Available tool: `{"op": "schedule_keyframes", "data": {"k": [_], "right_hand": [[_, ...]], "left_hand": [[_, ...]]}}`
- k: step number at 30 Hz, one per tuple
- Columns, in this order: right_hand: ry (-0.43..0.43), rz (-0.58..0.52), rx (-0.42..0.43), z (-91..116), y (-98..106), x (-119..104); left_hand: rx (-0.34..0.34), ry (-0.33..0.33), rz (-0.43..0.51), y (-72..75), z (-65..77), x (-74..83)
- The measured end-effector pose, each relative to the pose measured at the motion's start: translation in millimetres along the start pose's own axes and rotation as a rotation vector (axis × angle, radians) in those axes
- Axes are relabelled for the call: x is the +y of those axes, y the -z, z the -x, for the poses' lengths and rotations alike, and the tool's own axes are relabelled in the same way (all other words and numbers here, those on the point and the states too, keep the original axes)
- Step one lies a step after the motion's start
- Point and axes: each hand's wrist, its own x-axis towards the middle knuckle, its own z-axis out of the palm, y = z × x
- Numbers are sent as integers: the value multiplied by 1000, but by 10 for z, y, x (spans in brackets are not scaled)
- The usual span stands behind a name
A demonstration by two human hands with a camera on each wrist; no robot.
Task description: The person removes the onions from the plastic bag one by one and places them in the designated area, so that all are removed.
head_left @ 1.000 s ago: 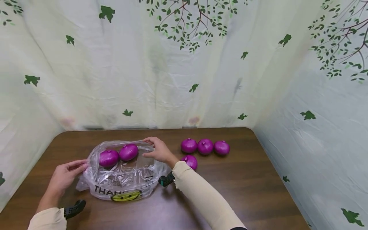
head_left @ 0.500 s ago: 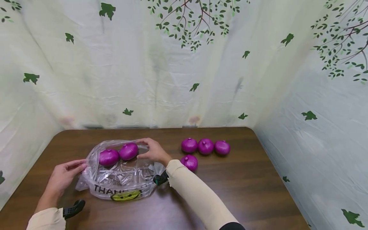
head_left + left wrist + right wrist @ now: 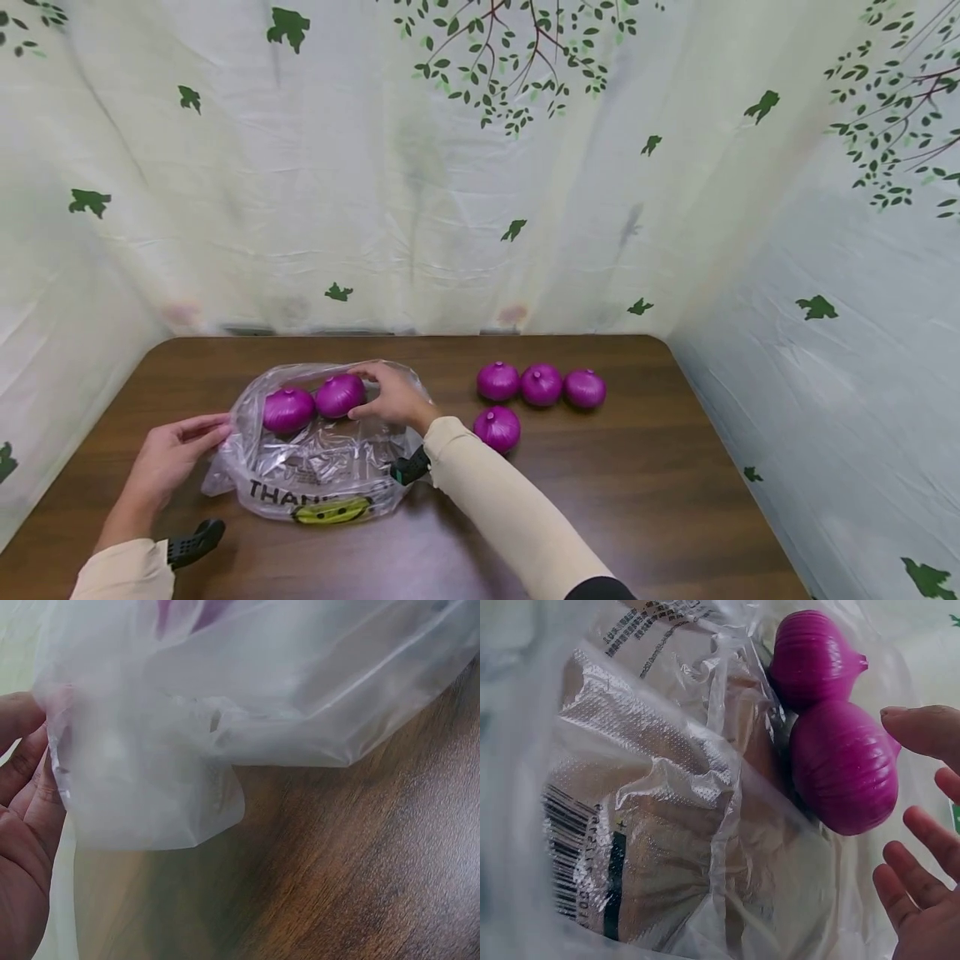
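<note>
A clear plastic bag [image 3: 251, 471] with black lettering and a yellow-green print lies spread open. Inside it two purple onions [image 3: 288, 410] sit side by side at the back left. My left hand [image 3: 168, 458] pinches the bag's left edge; the left wrist view shows its fingers at the film [image 3: 142, 772]. Reaching into the bag, my right hand [image 3: 393, 400] is beside the right-hand onion [image 3: 341, 396]. In the right wrist view its thumb and fingers are spread around the near side of that onion [image 3: 844, 769], with a small gap showing.
To the right of the bag, three purple onions [image 3: 541, 385] stand in a row. One more onion [image 3: 497, 429] sits in front of them, close to my right sleeve [image 3: 502, 500]. A leaf-patterned curtain [image 3: 450, 250] rises behind the brown table [image 3: 637, 500].
My right hand has moved left from the bag's right rim to the right-hand onion inside. The left hand keeps its place at the bag's edge.
</note>
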Motion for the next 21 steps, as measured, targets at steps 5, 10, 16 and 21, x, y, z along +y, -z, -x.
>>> {"op": "schedule_keyframes", "data": {"k": [5,10,16,21], "right_hand": [[3,-69,2,-21,-44,-5],[8,-41,7,-73,-118,1],[7,45,4,-112,-187,-23],[-26,108,15,-107,-236,-48]], "left_hand": [[8,-9,6,-23,0,-28],[7,18,-15,-22,7,-33],[5,37,-34,-17,11,-24],[10,28,-37,-22,1,-20]]}}
